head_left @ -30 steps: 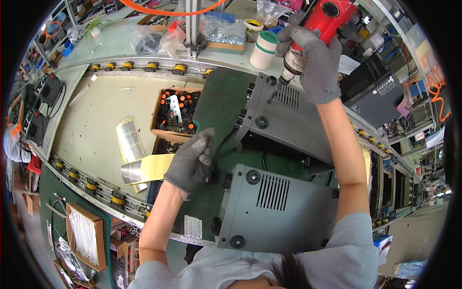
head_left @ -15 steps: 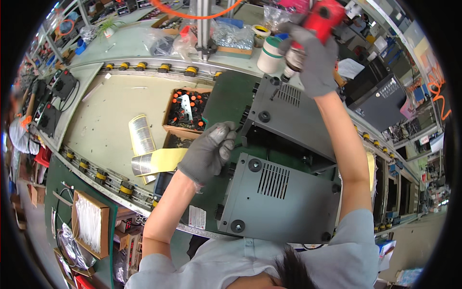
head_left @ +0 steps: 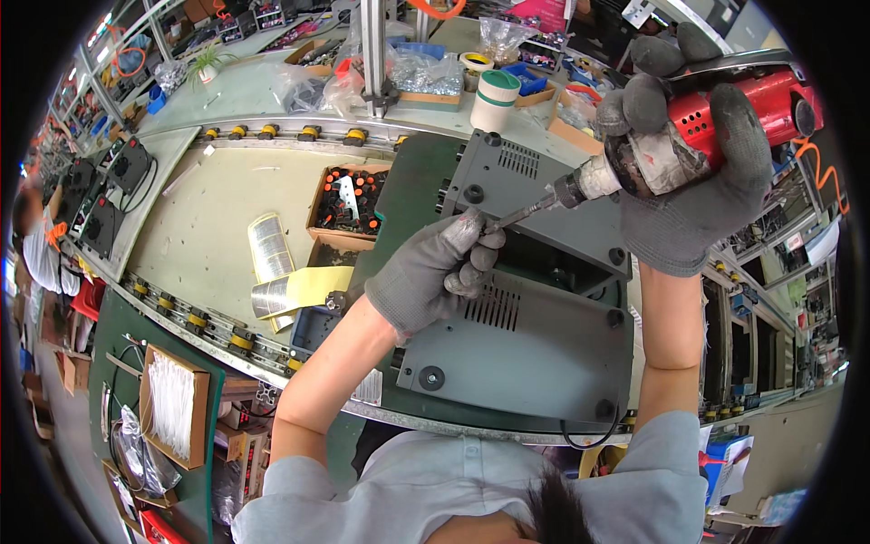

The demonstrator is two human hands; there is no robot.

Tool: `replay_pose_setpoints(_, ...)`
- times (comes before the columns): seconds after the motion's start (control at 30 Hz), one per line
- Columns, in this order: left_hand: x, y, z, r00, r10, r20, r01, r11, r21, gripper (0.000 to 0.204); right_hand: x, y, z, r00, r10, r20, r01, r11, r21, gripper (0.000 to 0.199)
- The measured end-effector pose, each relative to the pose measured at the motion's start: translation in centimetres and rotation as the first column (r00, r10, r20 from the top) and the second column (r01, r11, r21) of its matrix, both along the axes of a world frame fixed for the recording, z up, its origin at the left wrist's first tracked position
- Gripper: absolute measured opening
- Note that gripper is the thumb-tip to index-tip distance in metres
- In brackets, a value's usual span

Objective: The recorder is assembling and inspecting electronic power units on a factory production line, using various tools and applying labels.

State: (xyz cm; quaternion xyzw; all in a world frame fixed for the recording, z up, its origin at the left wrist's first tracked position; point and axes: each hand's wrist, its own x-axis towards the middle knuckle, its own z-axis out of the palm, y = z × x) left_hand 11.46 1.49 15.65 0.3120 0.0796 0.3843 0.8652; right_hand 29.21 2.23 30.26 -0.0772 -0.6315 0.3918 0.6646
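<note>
My right hand [head_left: 696, 213], in a grey glove, is wrapped around a red power screwdriver [head_left: 696, 122] held nearly level. Its long bit [head_left: 524, 214] points left toward my gloved left hand [head_left: 426, 272]. That hand is closed in a pinch right at the bit's tip; whatever small piece is between the fingertips is hidden. Below the hands lie two dark grey metal cases, a near case [head_left: 553, 358] and a far case [head_left: 517, 186]. Both show slotted vents and round black feet. My left hand covers the near case's upper left corner.
Left of the cases, a cardboard box [head_left: 314, 204] holds black and orange parts. Yellow-backed foil labels [head_left: 317, 288] lie beside a blue tray [head_left: 313, 331]. A white tub [head_left: 496, 100] with a green lid stands beyond the far case. Roller rails [head_left: 242, 337] edge the worktop.
The screwdriver has come down and swung from pointing downward to nearly level, pointing left. My left hand has moved right to meet the bit's tip. The view has shifted slightly.
</note>
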Motion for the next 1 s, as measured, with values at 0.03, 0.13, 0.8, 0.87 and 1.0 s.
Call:
replay_pose_setpoints(0.03, 0.3, -0.2, 0.2, 1.000, 0.016, -0.011, -0.015, 1.000, 0.010, 0.028, 0.4, -0.1, 0.1, 1.000, 0.027, -0.005, -0.027, 0.999, 0.018, 0.050)
replay_pose_setpoints(0.13, 1.4, -0.5, 0.7, 0.997, 0.045, -0.056, -0.044, 0.999, 0.025, 0.030, 1.4, -0.6, -0.1, 1.000, 0.020, -0.007, -0.019, 0.999, 0.047, 0.048)
replay_pose_setpoints(0.8, 6.3, 2.5, -1.4, 0.983, 0.029, -0.179, -0.057, 0.987, -0.151, 0.045, 15.3, 3.8, -6.3, 0.705, -0.702, 0.102, 0.709, 0.700, -0.086, 0.029)
replay_pose_setpoints(0.87, 6.2, 2.1, -0.8, 0.983, 0.039, -0.180, -0.067, 0.986, -0.152, 0.044, 15.5, 4.3, -6.5, 0.709, -0.694, 0.126, 0.705, 0.700, -0.112, 0.028)
replay_pose_setpoints(1.0, 5.8, 1.9, -0.4, 0.975, 0.068, -0.212, -0.100, 0.985, -0.143, 0.036, 15.2, 4.7, -6.5, 0.697, -0.691, 0.189, 0.715, 0.687, -0.127, 0.028)
